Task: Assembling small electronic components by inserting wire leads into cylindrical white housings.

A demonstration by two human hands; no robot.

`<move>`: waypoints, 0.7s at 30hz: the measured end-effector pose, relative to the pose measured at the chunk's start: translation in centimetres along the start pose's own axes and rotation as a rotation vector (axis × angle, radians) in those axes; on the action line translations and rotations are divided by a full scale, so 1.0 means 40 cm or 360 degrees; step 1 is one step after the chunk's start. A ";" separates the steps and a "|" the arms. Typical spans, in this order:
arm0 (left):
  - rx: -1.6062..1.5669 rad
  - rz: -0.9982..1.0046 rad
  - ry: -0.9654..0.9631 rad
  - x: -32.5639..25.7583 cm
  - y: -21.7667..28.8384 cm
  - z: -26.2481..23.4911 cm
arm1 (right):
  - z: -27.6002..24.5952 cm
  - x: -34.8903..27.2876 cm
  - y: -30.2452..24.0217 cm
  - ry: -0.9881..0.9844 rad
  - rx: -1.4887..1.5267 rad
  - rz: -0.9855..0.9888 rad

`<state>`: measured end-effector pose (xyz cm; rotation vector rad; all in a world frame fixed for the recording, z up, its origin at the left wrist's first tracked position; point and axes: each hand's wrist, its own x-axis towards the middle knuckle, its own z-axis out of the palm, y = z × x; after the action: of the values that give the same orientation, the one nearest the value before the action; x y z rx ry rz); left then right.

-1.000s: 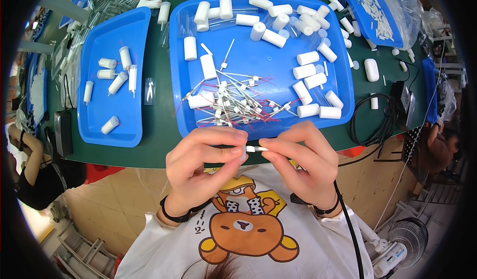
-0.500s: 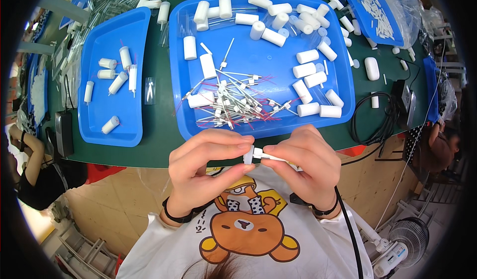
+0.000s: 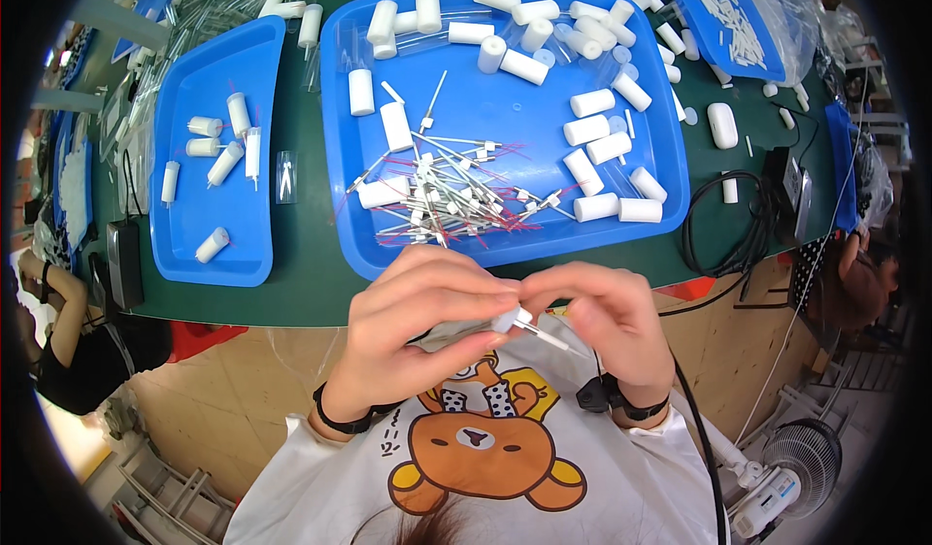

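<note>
From the head camera, both hands meet just above the near edge of the green table (image 3: 301,254), over the person's chest. The left hand (image 3: 417,327) is curled, its fingers and thumb closed around a small white tube (image 3: 466,330) that lies roughly level, its end cap showing at the fingertips. The right hand (image 3: 607,317) is also curled, fingertips pinched on a thin pin (image 3: 544,334) whose white end touches the tube's cap; the pin slants down to the right.

Just beyond the hands sits the large blue tray (image 3: 660,217). A tangle of pins with red leads (image 3: 456,200) lies in its near middle, and loose white tubes (image 3: 602,171) are scattered around it, most toward the far and right sides. To the left, apart from it, a smaller blue tray (image 3: 209,254) holds a few tubes with red leads (image 3: 228,147). A coiled black cable (image 3: 723,234) lies on the table right of the large tray. Another person's arm (image 3: 49,293) shows at the far left edge.
</note>
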<state>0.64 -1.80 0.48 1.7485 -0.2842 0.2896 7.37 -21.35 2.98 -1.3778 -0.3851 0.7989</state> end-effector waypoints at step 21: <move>0.0348 -0.0083 -0.0053 0.090 -0.027 0.147 | -0.097 -0.015 0.024 0.1084 -0.1580 -0.0252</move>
<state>4.61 -7.48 -0.37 1.9748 -0.2377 0.2617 9.30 -24.58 1.45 -2.3879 -0.3474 -0.0898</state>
